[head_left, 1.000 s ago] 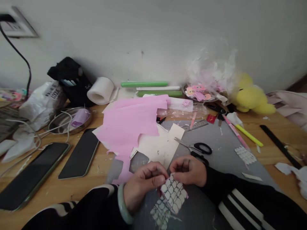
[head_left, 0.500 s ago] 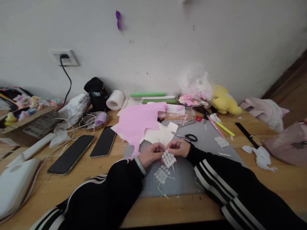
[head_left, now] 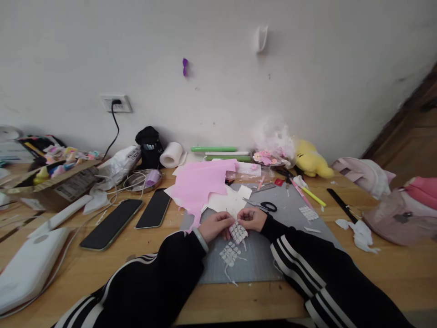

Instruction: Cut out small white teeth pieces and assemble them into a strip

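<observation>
Between my two hands is a small white lattice-patterned piece (head_left: 238, 233), its surface divided into little squares, with a thin strand trailing from its lower right. My left hand (head_left: 217, 226) pinches its upper left edge. Its top corner is in the closed fingertips of my right hand (head_left: 251, 219). Just below, a similar white lattice piece (head_left: 230, 253) lies on the grey mat (head_left: 262, 266), loose strands hanging off it. Farther right on the mat rests a third lattice piece (head_left: 308, 212). Black-handled scissors (head_left: 269, 206) lie beyond my right hand.
Pink paper (head_left: 194, 182) and cream paper (head_left: 227, 200) cover the mat's far left. Two phones (head_left: 112, 224) lie to the left, near a white device (head_left: 32, 269). A yellow plush toy (head_left: 312, 159), a tissue roll (head_left: 171, 155) and a cardboard box (head_left: 64, 184) stand toward the wall.
The camera view has tilted up and turned slightly left, so the scene sits lower. Both hands keep hold of the lattice piece, with only slight finger movement.
</observation>
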Motion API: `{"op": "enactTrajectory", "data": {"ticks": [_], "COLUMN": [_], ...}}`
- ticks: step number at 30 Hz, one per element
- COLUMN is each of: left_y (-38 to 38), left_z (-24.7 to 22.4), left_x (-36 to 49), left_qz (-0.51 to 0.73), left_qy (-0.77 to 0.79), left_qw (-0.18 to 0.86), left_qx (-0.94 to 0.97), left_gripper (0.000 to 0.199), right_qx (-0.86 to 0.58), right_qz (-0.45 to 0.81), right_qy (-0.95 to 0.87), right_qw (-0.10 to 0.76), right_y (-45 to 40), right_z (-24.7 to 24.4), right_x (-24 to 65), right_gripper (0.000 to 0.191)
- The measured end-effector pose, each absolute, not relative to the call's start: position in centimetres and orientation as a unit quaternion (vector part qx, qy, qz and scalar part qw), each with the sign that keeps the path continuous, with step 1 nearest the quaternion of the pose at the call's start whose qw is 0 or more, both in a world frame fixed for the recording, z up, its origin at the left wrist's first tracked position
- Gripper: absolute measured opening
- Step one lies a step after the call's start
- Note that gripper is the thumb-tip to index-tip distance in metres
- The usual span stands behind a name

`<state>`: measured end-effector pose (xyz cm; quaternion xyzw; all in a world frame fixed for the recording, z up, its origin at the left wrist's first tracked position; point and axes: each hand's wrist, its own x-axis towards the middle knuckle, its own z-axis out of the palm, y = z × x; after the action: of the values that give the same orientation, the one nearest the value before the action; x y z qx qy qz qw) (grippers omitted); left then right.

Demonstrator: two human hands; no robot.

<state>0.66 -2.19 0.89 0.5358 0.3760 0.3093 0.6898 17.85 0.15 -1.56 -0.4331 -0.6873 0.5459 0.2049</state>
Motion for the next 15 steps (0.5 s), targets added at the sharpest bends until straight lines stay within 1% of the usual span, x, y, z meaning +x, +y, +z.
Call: {"op": "enactTrajectory", "data": {"ticks": [4, 8, 15], "left_y": [-2.17, -2.17, -2.14], "left_z": [1.07, 1.07, 1.0], "left_x": [0.62, 0.56, 0.52], "left_qz": [0.302, 0.312, 0.313], "left_qy": [0.377, 0.381, 0.391], "left_qw": [0.69, 0.686, 0.681], "left_qx": [0.539, 0.536, 0.534], "left_gripper": [0.037, 0.035, 0.036], "right_qx": [-0.439, -0.441, -0.444], "right_qz": [0.55, 0.561, 0.592], "right_qy": [-0.679, -0.667, -0.643], "right_qw": [0.211, 0.216, 0.198], "right_y": [0.29, 0.4, 0.22], "right_z": [-1.79, -1.72, -2.01], "right_x": [17.85, 17.95, 17.78], "right_gripper": [0.026, 0.025, 0.022]}}
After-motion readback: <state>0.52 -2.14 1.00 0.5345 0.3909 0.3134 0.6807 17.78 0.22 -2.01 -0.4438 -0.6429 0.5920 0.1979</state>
